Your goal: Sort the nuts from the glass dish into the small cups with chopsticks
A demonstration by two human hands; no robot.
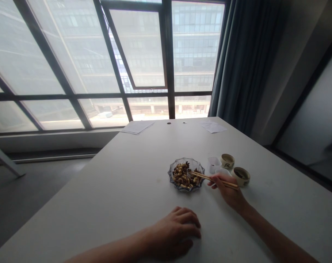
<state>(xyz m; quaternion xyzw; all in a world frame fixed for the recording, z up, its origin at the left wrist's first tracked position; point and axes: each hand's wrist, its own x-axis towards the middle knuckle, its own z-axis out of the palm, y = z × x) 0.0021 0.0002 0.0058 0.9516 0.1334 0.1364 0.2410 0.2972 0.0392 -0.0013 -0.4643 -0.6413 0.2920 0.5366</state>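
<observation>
My right hand (228, 188) grips a pair of wooden chopsticks (204, 176), their tips down among the nuts. These are a heap of pale peanuts and darker brown pieces (183, 175) in a clear glass bowl with a scalloped rim (172, 182). Whether the tips pinch a piece is too small to tell. On the white table in front of the bowl rests my left hand (176, 231), fingers loosely bent and a little apart, with nothing in it.
Right of the bowl stand a white plastic container (214, 163), another one (223, 171) partly behind my right hand, and two small cream cups, one farther back (227, 160) and one nearer (241, 176). Paper sheets (137, 127) and more paper (213, 126) lie at the table's far end.
</observation>
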